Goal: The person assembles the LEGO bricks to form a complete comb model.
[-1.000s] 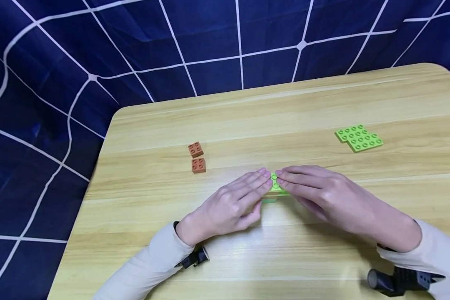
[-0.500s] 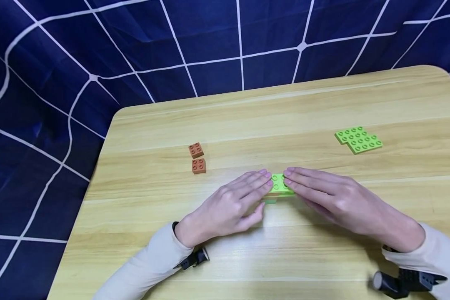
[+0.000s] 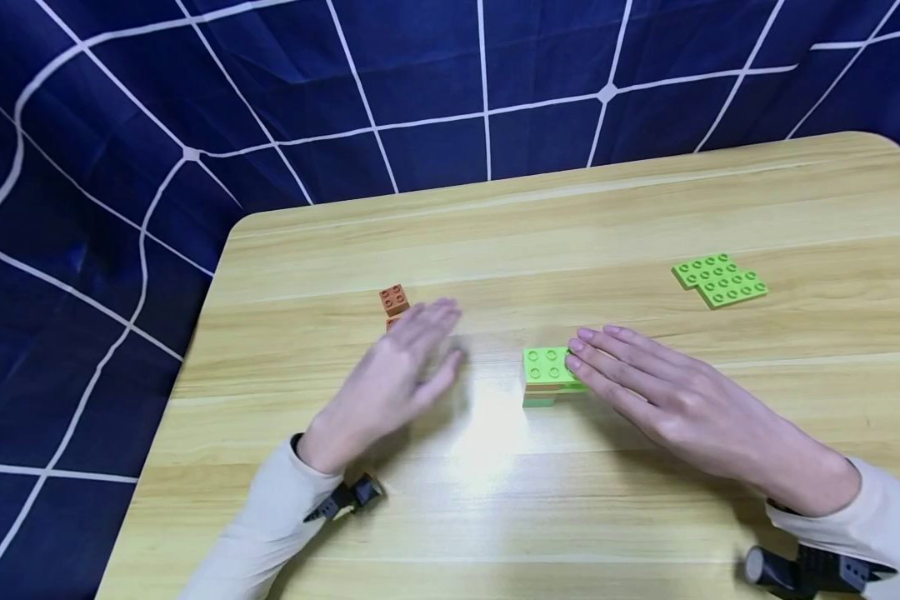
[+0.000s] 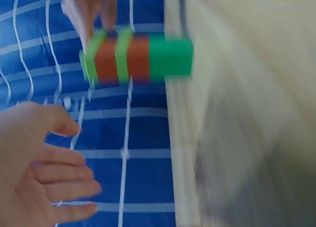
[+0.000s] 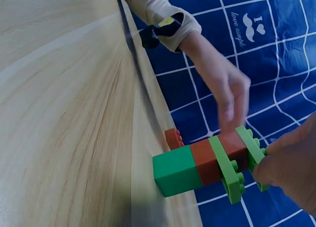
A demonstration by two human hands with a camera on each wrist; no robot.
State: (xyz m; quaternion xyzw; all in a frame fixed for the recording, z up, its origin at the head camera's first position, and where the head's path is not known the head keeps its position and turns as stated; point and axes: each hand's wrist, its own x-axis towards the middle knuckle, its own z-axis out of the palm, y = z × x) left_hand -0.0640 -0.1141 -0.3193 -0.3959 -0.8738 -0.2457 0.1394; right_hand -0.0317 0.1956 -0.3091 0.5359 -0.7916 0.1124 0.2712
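Note:
A stack of toy building bricks [image 3: 546, 367] stands on the table: a green brick [image 5: 175, 171] at the bottom, then reddish-brown bricks alternating with lime plates, the upper plate on top. My right hand [image 3: 671, 404], its fingers straight, rests its fingertips on the right part of that top plate. In the head view its thumb is hidden. To the left of the stack, my left hand [image 3: 386, 379] is in the air with fingers extended, blurred, holding nothing. Beyond its fingers lie two reddish-brown bricks, the farther brick [image 3: 393, 298] visible and the nearer brick [image 3: 392, 322] mostly covered.
Two lime studded plates [image 3: 720, 281] lie overlapping or side by side at the right of the wooden table [image 3: 495, 533]. A dark blue cloth with white lines [image 3: 427, 92] hangs behind the table and along its left side.
My left hand has let go of the stack and moved left toward the reddish-brown bricks. My right fingers have shifted slightly right on the top plate, uncovering more studs.

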